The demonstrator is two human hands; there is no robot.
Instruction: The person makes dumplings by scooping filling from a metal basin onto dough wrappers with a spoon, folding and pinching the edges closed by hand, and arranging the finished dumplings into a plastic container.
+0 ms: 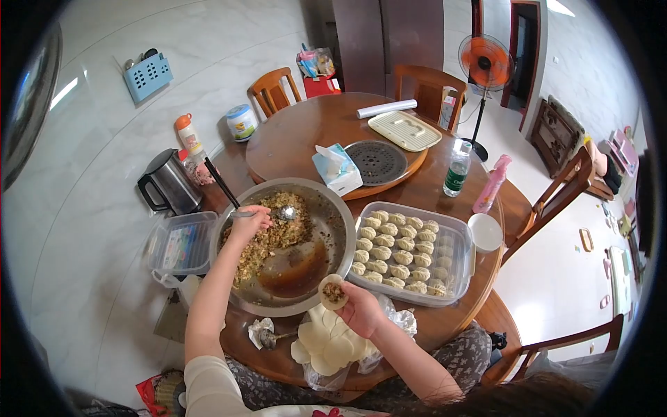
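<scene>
Presently, the bowl (335,233): wide and metal, on the table (417,193), with filling (278,240) heaped at its left and far sides, and brown liquid (299,270) pooled at its near side.
Left hand (254,221): over the bowl, grasping 1 spoon (286,213), its head at the filling; whether they touch cannot be told.
Right hand (361,311): by the bowl's near right rim, pinching 1 wrapper (324,285), which lies open with a little filling on it.
Stack (323,342): more wrappers, overlapping, on the bowl's near side, below the right hand.
Tray (456,254): clear, just right of the bowl, with dumplings (401,257) set in rows.
Chopsticks (221,182): dark, slanting up past the bowl's far left rim.
Kettle (174,182) and box (184,243): left of the bowl, the kettle farther back.
Tissues (337,169): just beyond the bowl, beside a dark perforated plate (376,163).
2 bottles: right of the bowl, beyond the tray, 1 clear (456,170) and 1 pink (492,184).
</scene>
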